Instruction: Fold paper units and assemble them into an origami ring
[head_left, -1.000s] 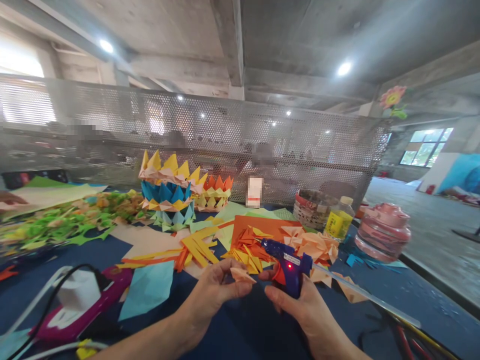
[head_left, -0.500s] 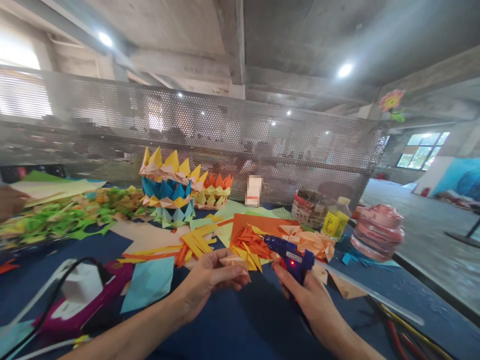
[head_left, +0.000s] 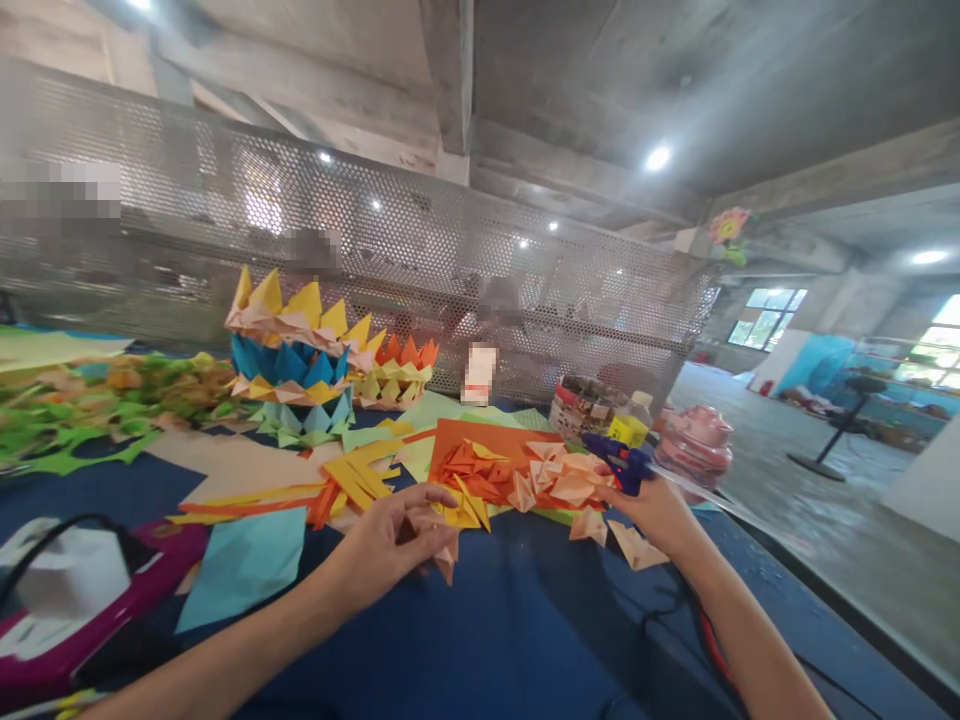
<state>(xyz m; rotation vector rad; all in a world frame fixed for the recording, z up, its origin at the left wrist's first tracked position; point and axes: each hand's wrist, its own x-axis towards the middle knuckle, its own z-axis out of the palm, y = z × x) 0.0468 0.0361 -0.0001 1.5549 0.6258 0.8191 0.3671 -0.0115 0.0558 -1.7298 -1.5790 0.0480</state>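
My left hand pinches a small folded peach paper piece just above the blue table. Farther right, my right hand grips a blue hot glue gun, its nozzle pointing left over a pile of folded peach paper pieces. Orange folded pieces lie on an orange sheet between my hands. Two loose peach pieces rest on the table below my right hand.
Stacked paper crowns stand at the back left, with green paper scraps beyond. A pink power strip with a white plug sits near left. A basket, yellow bottle and pink tape rolls stand right. A perforated metal screen closes the back.
My right hand has carried the glue gun away to the right and farther back. My left hand has lowered with the peach piece. The view has swung right.
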